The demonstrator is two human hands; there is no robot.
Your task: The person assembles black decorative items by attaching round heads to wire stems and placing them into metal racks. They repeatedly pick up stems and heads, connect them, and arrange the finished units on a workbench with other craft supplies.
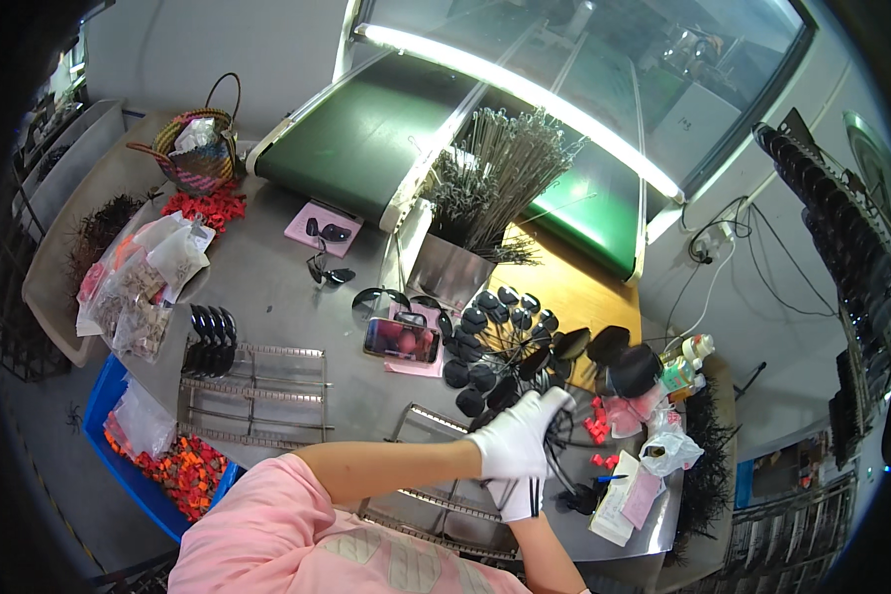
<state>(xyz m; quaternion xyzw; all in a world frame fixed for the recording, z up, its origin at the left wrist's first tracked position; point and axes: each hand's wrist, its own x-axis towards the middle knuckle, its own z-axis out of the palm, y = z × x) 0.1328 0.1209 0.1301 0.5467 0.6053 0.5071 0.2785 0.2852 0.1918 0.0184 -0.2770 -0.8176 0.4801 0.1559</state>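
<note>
My left hand [521, 436], in a white glove, reaches across to the right of the table with its fingers closed. Just below it is my right hand [515, 498], also gloved, with its fingers partly hidden by the left. Thin black curved pieces [561, 457] stick out beside both hands; they resemble glasses temples, but their exact kind is unclear. Directly beyond the hands stands a cluster of round dark lenses [497, 322] on thin stems. Larger dark lenses [632, 370] are to its right.
Wire racks [252, 394] lie on the grey table, one holding dark lenses. A phone [402, 340], sunglasses [329, 272] and a metal box of wire stems [452, 269] sit farther back. A notepad [616, 510] lies right; a blue bin [109, 436] stands left. Green conveyor belts [356, 139] run behind.
</note>
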